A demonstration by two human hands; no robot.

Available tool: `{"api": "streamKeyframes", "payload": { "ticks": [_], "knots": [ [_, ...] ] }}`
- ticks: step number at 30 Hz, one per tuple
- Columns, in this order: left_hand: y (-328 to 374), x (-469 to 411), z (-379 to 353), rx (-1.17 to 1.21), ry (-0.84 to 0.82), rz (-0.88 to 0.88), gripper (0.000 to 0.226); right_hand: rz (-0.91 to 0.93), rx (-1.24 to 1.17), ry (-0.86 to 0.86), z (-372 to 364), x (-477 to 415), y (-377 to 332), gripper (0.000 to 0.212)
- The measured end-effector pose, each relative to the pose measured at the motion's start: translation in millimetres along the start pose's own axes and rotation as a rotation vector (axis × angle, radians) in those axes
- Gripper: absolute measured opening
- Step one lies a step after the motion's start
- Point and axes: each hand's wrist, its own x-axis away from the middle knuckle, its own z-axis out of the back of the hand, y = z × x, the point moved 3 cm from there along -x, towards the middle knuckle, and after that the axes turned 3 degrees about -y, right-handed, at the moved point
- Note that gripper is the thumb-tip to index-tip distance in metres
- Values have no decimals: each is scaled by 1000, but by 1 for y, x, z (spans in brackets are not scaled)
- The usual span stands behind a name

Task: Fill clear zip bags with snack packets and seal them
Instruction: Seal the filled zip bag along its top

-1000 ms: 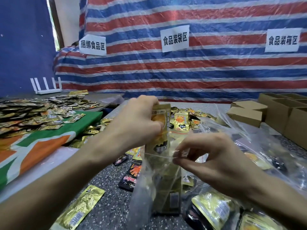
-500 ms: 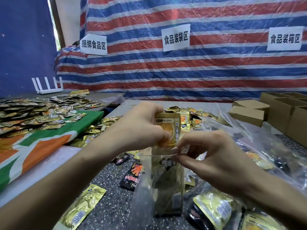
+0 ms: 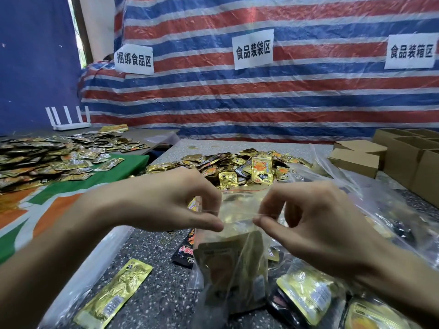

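Over speckled table (image 3: 152, 302), left hand (image 3: 166, 203) and right hand (image 3: 318, 224) pinch zip bag (image 3: 237, 269)

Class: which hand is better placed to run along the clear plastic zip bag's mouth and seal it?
Probably the right hand: its thumb lies along the mouth of the clear plastic zip bag, while the left hand pinches the other end, anchoring it.

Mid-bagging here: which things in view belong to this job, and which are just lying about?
In the job: left hand and right hand, both pinching the mouth of the clear zip bag; gold packets inside it; snack packet pile behind it.
Lying about: white router, cardboard boxes, wall signs, green-orange cloth.
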Motion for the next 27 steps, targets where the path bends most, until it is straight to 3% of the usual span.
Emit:
{"api": "streamKeyframes", "payload": {
  "ticks": [5,10,14,18,23,27],
  "knots": [
    [-15,17,-3,59,205,-35,20,21,161,-136,8,-5,7,34],
    [-28,30,0,122,372,-16,28,-33,165,-314,9,-10,26,19],
    [-32,32,-1,266,395,10,33,21,30,-195,3,-6,23,10],
    [-36,37,-2,352,367,37,21,68,20,-146,1,-2,23,11],
    [-39,40,-6,546,536,83,41,-19,-52,-165,-2,-3,30,10],
    [-50,41,-11,642,566,182,28,-109,-216,-135,0,-5,37,16]
  ]
}}
